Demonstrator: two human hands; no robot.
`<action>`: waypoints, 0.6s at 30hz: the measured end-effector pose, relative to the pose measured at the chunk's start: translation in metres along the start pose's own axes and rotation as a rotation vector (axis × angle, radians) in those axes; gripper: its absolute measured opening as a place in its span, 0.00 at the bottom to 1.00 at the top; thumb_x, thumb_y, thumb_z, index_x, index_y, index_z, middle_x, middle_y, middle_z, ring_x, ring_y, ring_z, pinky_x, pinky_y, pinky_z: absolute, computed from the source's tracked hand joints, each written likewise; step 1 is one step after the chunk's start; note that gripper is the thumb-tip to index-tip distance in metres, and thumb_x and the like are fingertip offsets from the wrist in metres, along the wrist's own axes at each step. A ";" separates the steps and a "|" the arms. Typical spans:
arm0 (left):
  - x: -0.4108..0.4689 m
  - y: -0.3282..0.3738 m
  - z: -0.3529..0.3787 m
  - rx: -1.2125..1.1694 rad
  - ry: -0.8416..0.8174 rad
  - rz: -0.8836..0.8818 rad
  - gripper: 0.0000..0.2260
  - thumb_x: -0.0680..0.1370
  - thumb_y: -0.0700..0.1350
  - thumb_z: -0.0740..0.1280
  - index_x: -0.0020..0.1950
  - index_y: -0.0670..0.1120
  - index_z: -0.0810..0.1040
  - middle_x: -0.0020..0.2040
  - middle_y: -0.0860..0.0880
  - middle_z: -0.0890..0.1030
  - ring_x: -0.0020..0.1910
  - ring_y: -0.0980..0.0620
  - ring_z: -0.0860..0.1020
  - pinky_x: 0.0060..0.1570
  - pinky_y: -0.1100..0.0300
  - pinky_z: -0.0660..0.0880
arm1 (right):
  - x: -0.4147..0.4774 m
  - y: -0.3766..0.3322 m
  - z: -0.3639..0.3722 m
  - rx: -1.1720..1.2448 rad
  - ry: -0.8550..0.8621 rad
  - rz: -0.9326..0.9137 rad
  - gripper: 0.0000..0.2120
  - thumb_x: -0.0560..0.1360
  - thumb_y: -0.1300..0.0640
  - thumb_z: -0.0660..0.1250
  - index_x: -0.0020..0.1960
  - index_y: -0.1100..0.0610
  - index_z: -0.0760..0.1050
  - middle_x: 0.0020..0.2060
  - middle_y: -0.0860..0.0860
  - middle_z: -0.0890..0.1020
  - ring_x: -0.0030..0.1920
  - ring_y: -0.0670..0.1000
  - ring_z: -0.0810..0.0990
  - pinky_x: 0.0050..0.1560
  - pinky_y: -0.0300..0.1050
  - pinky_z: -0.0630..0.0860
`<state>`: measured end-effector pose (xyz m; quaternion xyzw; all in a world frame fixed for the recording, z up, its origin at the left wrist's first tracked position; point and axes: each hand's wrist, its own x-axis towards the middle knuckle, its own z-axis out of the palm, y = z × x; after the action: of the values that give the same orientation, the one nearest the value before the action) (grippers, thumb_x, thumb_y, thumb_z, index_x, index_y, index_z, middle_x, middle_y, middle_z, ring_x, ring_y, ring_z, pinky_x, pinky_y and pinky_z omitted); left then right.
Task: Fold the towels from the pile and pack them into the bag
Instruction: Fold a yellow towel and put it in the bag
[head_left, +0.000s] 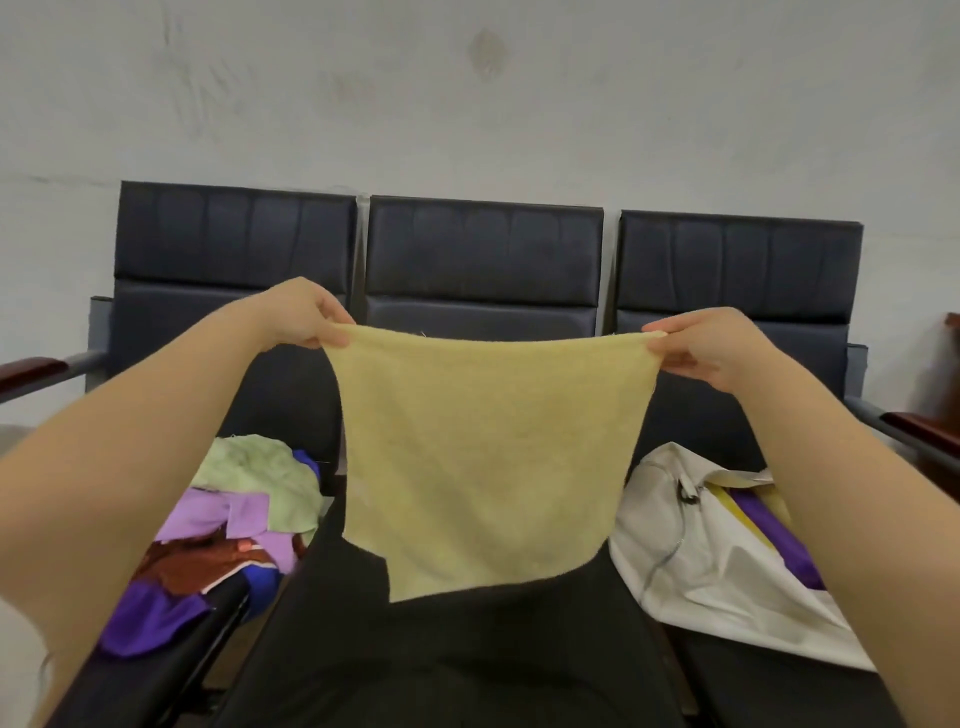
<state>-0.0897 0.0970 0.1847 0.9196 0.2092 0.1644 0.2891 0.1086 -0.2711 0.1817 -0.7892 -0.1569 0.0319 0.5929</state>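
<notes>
Towel: yellow towel (485, 457) hangs flat at centre frame, stretched to find its edges for folding
Left hand (306, 312): pinches upper left corner
Right hand (701, 345): pinches upper right corner
Pile (228, 525): lower left
Bag (711, 556): lower right, mouth open to receive towels

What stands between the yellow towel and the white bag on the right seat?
Nothing visible. The left hand and the right hand pinch the yellow towel over the middle seat; the white bag lies to its right.
</notes>
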 end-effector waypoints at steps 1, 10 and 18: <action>0.002 0.002 0.002 0.055 0.059 0.014 0.07 0.76 0.38 0.69 0.51 0.47 0.82 0.48 0.48 0.81 0.48 0.51 0.78 0.43 0.62 0.73 | -0.001 -0.002 0.000 -0.086 0.023 -0.037 0.09 0.72 0.67 0.72 0.50 0.57 0.82 0.51 0.55 0.83 0.53 0.53 0.81 0.56 0.48 0.79; 0.008 0.011 0.006 -0.566 0.204 -0.073 0.11 0.81 0.37 0.62 0.63 0.43 0.72 0.51 0.44 0.77 0.46 0.49 0.79 0.44 0.55 0.77 | -0.009 -0.022 -0.012 -0.261 0.045 -0.127 0.05 0.73 0.61 0.73 0.47 0.59 0.79 0.44 0.52 0.82 0.45 0.47 0.80 0.51 0.47 0.79; 0.003 0.011 0.013 -0.721 0.051 -0.061 0.16 0.76 0.34 0.68 0.63 0.40 0.76 0.53 0.45 0.80 0.51 0.51 0.79 0.48 0.59 0.77 | -0.015 -0.020 -0.017 -0.282 -0.013 -0.221 0.07 0.72 0.65 0.72 0.49 0.58 0.79 0.44 0.53 0.82 0.44 0.49 0.82 0.38 0.38 0.77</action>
<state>-0.0780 0.0840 0.1816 0.7474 0.1724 0.2416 0.5944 0.0943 -0.2858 0.2040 -0.8422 -0.2494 -0.0506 0.4753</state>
